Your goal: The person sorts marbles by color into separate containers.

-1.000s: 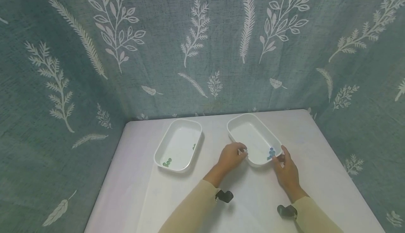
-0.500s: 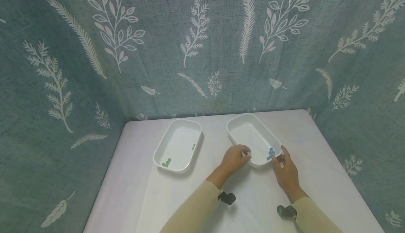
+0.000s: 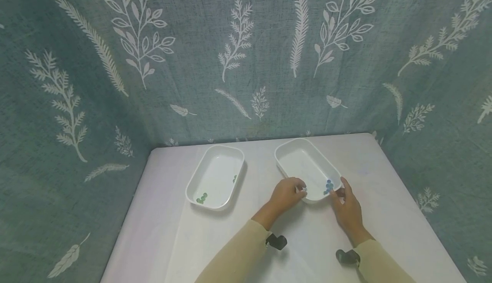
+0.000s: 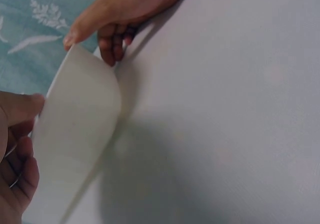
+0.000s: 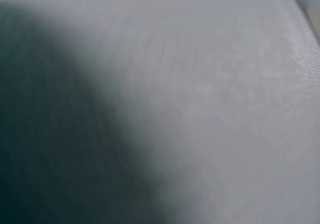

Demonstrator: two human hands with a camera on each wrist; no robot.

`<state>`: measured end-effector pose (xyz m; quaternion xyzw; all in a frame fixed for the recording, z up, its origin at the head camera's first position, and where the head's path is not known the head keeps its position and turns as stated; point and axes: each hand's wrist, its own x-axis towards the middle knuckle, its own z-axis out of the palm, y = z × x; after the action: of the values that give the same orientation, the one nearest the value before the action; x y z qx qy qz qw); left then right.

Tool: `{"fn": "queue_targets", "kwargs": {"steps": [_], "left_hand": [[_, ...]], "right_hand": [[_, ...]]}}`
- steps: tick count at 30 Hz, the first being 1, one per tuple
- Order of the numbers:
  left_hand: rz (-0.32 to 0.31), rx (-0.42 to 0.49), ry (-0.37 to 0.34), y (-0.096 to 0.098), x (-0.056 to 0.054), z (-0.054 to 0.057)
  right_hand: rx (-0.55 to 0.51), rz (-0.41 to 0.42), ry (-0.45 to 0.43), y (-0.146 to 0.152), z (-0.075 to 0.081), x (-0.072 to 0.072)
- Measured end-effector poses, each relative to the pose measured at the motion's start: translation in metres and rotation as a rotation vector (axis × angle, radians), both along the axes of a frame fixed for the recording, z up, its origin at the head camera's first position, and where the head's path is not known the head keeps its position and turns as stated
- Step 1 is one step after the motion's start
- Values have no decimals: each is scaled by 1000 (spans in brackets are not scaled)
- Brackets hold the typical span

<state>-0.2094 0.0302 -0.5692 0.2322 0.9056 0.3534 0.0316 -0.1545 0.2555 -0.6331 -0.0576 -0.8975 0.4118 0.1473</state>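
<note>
A white rectangular dish (image 3: pixel 303 163) with rounded corners sits slanted at the right back of the table, a cluster of blue round spots (image 3: pixel 329 186) at its near right corner. My left hand (image 3: pixel 284 195) pinches the rim at the dish's near left side, thumb and forefinger close together around it. At the near right corner, my right hand (image 3: pixel 349 210) grips the dish with its thumb and fingers. The left wrist view shows the dish's outer wall (image 4: pixel 80 114) with both hands along the rim. Neither hand nor dish detail shows clearly in the blurred right wrist view.
To the left stands a second white dish (image 3: pixel 217 172) with green round spots (image 3: pixel 201 198). Both are on a table with a white cloth (image 3: pixel 307 240). A blue-green curtain (image 3: pixel 192 60) with white leaf prints hangs behind and at both sides.
My left hand has slid a little to the right along the rim of the right dish. My right hand keeps its hold, and both dishes stay in place.
</note>
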Motion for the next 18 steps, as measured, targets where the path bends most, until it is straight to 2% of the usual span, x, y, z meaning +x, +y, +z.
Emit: {"fn": "queue_targets", "kwargs": {"steps": [18], "left_hand": [[-24,39,-34,-3,0,-2]], "right_hand": [[-4,-2,-15,1,-3,-1]]}}
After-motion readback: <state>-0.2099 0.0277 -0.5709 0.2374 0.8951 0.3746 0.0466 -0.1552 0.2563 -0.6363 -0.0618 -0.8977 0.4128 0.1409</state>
